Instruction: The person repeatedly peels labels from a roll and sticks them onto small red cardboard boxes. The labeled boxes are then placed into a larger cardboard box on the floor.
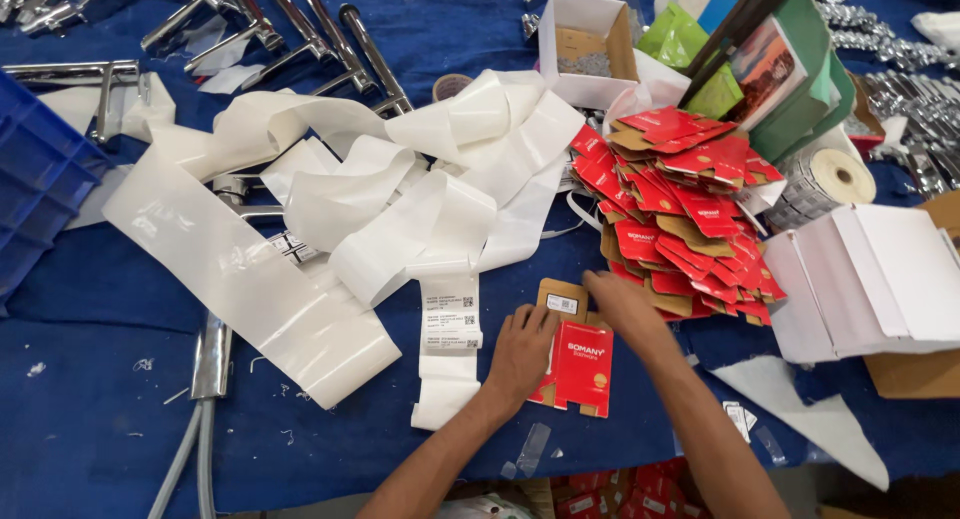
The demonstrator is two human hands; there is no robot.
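A flat red carton blank [583, 364] with brown cardboard flaps lies on the blue cloth near the table's front edge. My left hand [522, 351] rests flat on its left side, pressing it down. My right hand [622, 305] touches its upper flap, where a small white label sits, fingers curled at the edge. Just right of my hands a messy heap of more red carton blanks [680, 204] is stacked. A long tangle of white label backing strip [400, 209] spreads left of my hands, and a piece with printed labels [450, 314] lies by my left hand.
Chrome tap parts [300, 29] lie along the back and at the left front [212, 351]. A blue crate [35, 179] stands at far left. A white box [585, 44], a label roll [825, 179], folded white cartons [870, 279] and green packaging sit at right.
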